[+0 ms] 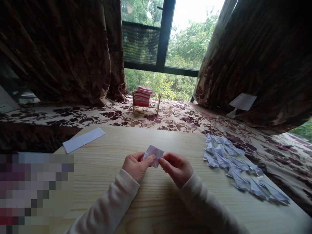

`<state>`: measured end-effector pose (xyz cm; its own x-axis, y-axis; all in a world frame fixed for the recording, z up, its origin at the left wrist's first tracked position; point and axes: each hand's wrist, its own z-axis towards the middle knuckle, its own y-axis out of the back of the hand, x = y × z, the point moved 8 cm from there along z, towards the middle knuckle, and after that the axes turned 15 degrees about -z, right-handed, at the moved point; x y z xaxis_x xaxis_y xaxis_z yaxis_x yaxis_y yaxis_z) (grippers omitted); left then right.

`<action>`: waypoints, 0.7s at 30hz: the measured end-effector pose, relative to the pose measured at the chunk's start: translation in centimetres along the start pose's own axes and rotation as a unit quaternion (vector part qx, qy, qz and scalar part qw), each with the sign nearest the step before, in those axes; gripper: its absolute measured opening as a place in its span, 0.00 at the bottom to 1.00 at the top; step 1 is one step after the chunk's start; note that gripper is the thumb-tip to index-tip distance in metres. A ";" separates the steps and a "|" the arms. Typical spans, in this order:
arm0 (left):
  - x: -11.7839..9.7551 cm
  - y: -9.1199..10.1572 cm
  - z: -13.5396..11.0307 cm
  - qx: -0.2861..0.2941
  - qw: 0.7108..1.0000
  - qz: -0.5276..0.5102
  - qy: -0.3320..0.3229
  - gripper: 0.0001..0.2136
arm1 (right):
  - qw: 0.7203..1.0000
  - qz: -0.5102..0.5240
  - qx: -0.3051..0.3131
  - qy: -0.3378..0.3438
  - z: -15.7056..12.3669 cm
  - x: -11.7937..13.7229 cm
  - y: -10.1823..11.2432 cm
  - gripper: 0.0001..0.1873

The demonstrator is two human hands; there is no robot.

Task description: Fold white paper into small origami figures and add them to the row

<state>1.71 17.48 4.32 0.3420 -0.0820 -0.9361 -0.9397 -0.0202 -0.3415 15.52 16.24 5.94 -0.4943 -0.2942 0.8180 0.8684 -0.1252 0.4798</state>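
A small folded piece of white paper [154,152] is held up over the middle of the wooden table [156,208]. My left hand [137,165] pinches it from the left, thumb on top and fingers behind. On its lower right edge, the thumb and index finger of my right hand [177,167] are closed together. Creases show on the paper's face. Several folded white paper pieces [220,151], pointed like paper cranes, lie grouped on the table's right side. A stack of long white paper strips [84,140] rests at the far left of the table.
Behind the table a ledge with flowered cloth [175,117] runs under the window. On it stand a tiny wooden bed frame [146,105] piled with striped red-and-white cloths [143,96] and a white lamp [243,101]. Dark patterned curtains [80,48] hang at both sides. The lower left is pixelated.
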 end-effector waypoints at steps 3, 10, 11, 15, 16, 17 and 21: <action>-0.2 0.0 0.0 0.017 0.999 0.033 0.003 0.10 | 0.985 -0.114 -0.054 0.117 -0.3 2.4 1.7 0.11; -0.2 -1.1 -0.2 0.085 0.994 0.069 0.021 0.10 | 0.950 -0.145 -0.021 0.276 -0.9 5.2 1.5 0.14; -0.2 -1.0 -0.2 0.082 0.994 0.063 0.020 0.10 | 0.949 -0.148 -0.027 0.278 -0.9 5.1 1.5 0.14; 0.3 -1.0 0.0 0.093 0.994 0.033 0.043 0.10 | 0.941 -0.173 -0.027 0.291 -1.0 4.8 1.3 0.14; 0.4 -1.0 0.0 0.096 0.994 0.027 0.050 0.10 | 0.936 -0.183 -0.025 0.298 -1.0 4.8 1.3 0.14; 0.4 -1.0 0.1 0.095 0.993 0.022 0.058 0.10 | 0.932 -0.193 -0.025 0.307 -1.1 4.9 1.3 0.14; 0.2 -1.0 0.0 0.088 0.993 0.019 0.080 0.09 | 0.911 -0.228 -0.036 0.340 -1.5 5.5 1.5 0.14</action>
<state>2.75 17.46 4.49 0.2863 -0.2370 -0.9284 -0.9312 0.1593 -0.3278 14.14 13.06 10.64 -0.6876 -0.7125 0.1399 0.5903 -0.4364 0.6790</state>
